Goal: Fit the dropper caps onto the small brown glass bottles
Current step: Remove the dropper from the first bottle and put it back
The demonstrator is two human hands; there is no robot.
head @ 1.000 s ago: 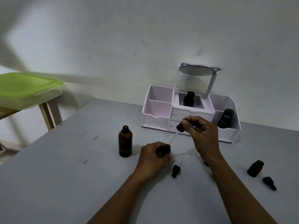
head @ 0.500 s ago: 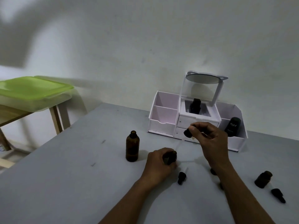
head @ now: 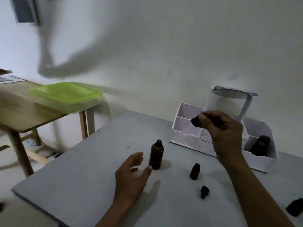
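Note:
A tall brown bottle stands uncapped on the grey table. My left hand hovers open just left of it, thumb tip near its base. A small brown bottle stands alone to the right, with a loose black dropper cap lying in front of it. My right hand is raised above the table and pinches another black dropper cap; its glass tube is too blurred to see. Another small bottle lies at the right edge.
A white organiser with a round mirror stands at the back against the wall, a dark jar in its right compartment. To the left, a wooden side table carries a green-lidded box.
My left hand has let go of the small bottle and moved left toward the tall bottle. My right hand has lifted the dropper cap higher. The camera has swung up and left.

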